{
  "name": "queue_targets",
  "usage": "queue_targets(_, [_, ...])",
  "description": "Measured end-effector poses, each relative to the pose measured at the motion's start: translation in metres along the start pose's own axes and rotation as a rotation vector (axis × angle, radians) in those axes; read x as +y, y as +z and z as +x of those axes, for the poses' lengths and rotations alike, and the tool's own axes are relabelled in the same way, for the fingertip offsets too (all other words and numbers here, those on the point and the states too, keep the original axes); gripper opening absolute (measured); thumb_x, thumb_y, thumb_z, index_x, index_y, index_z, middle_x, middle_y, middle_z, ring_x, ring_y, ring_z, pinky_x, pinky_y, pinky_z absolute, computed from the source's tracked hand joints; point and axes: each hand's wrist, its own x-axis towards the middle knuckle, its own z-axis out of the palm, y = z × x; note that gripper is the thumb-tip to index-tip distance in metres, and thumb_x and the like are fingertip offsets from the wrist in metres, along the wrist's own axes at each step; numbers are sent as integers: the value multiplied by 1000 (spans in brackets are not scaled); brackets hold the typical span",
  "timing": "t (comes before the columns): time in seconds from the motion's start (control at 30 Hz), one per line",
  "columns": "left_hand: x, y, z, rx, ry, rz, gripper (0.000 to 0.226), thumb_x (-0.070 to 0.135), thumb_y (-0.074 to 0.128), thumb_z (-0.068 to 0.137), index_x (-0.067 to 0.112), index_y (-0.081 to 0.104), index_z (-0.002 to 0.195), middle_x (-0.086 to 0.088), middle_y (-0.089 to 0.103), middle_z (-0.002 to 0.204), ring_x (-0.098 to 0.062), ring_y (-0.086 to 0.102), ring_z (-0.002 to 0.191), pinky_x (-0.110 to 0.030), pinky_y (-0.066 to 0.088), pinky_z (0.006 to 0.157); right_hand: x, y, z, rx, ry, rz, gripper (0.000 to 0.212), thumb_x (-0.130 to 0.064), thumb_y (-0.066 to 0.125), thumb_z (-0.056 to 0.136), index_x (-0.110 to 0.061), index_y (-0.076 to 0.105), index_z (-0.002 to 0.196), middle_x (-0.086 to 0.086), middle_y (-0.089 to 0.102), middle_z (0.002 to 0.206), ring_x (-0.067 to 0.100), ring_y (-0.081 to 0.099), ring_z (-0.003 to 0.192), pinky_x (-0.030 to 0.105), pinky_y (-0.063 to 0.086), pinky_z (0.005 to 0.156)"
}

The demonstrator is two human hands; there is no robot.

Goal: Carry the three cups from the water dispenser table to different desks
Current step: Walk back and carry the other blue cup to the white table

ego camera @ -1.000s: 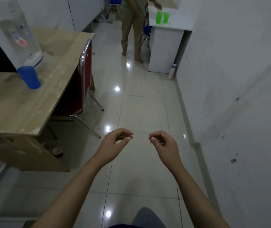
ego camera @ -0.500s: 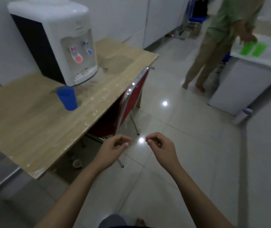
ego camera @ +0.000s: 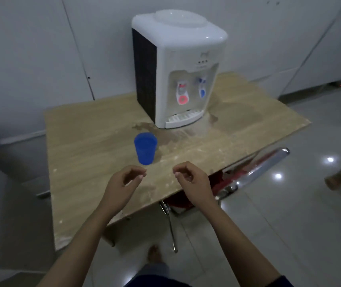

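Left hand (ego camera: 122,183), right hand (ego camera: 192,183) loosely curled, empty.

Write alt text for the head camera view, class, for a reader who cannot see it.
A person's two empty hands, left hand and right hand, hover loosely curled over a wooden table, just short of an upright blue cup. A white water dispenser stands behind the cup, and a red chair is tucked under the table's right side.

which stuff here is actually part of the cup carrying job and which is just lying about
Part of the job:
- blue cup, upright on the table, not yet picked up
- wooden table it stands on
- water dispenser marking that table
- left hand and right hand, both empty, fingers loosely curled

Just lying about:
- red chair tucked under the table
- spill stain on the tabletop
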Motion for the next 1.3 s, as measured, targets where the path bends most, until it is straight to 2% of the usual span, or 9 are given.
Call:
queue_targets(0.1, [-7, -7, 31, 90, -8, 21, 19, -1, 60, 91, 15, 70, 95, 11, 69, 93, 9, 63, 84, -6, 47, 75, 4, 5, 48, -46, -12, 10, 24, -1, 62, 86, -25, 65, 86, -18, 65, 81, -9, 58, 70, 3, 43, 67])
queue_targets(0.27, [-21, -15, 65, 227, -102, -15, 22, 6, 61, 91, 27, 66, 95, 10, 70, 97, -2, 65, 91, -25, 49, 84, 14, 14, 106, -120, 7, 35, 26, -1, 59, 86, -26, 63, 95, -17, 64, 90, -9, 58, 76, 3, 46, 73])
queue_targets(0.47, [-36, -17, 91, 256, -229, -65, 37, 15, 73, 84, 37, 58, 109, 5, 67, 108, 11, 59, 87, -1, 42, 76, 37, 31, 147, -255, 50, 10, 32, 0, 60, 83, -25, 61, 104, -17, 62, 97, -3, 60, 83, 2, 45, 72])
queue_targets(0.67, [-52, -3, 103, 182, -328, -60, 85, 57, 83, 49, 44, 47, 125, 17, 58, 119, 3, 55, 110, -10, 38, 83, 59, 38, 170, -464, 79, -6, 42, 2, 64, 81, -29, 58, 110, -14, 62, 106, -3, 60, 92, 5, 47, 75])
queue_targets(0.8, [-60, 13, 112, 132, -299, -72, 97, 55, 86, 45, 39, 44, 131, 12, 58, 127, -3, 55, 117, -20, 41, 93, 74, 41, 177, -562, 132, 3, 50, -2, 71, 78, -32, 55, 114, -16, 60, 111, -3, 57, 100, 11, 42, 83])
queue_targets(0.93, [-60, 28, 124, 131, -225, -91, 92, 46, 91, 48, 32, 50, 129, 19, 58, 128, 0, 54, 119, -20, 42, 100, 87, 43, 181, -640, 171, 1, 59, -2, 74, 74, -37, 52, 117, -21, 58, 115, -5, 55, 105, 12, 40, 84])
queue_targets(1.1, [-62, 41, 134, 186, -260, -148, 90, 42, 92, 43, 36, 52, 124, 28, 60, 121, 7, 55, 114, -3, 42, 90, 94, 47, 186, -685, 151, -6, 62, -2, 76, 74, -33, 50, 121, -12, 58, 119, 1, 55, 108, 11, 41, 88])
queue_targets(1.2, [-65, 47, 134, 227, -270, -159, 89, 41, 93, 44, 31, 55, 124, 25, 62, 119, 4, 57, 113, -4, 45, 86, 93, 51, 186, -682, 89, -3, 59, -4, 78, 75, -34, 49, 118, -18, 57, 113, -5, 55, 106, 1, 42, 85])
queue_targets(1.3, [-64, 51, 134, 268, -273, -150, 83, 41, 92, 46, 32, 56, 120, 23, 63, 117, 1, 59, 111, -6, 47, 85, 93, 56, 185, -680, 46, 19, 58, -3, 76, 76, -30, 50, 120, -22, 55, 112, 0, 57, 106, 1, 42, 87])
